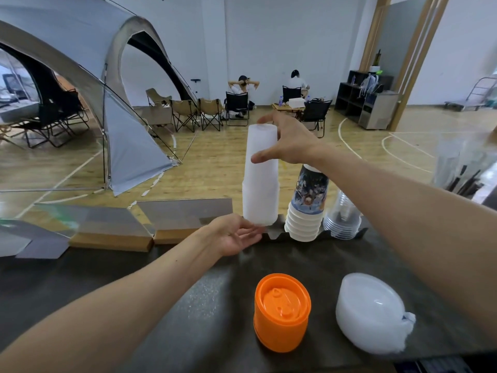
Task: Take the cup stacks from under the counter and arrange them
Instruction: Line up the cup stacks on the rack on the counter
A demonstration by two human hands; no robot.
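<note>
A tall stack of frosted white cups (261, 181) stands upside down at the far edge of the dark counter (188, 305). My right hand (287, 141) grips its upper part, thumb in front and fingers over the top. My left hand (236, 234) touches its base with fingers spread. Right of it stands a stack of printed paper cups (306, 203), then a stack of clear plastic cups (343, 219). Both stand apart from my hands.
Near me on the counter are a stack of orange lids (281, 310) and a bagged stack of white lids (372, 316). Acrylic sign holders on wooden bases (113, 232) line the far edge at left. A clear container of straws (462, 162) stands far right.
</note>
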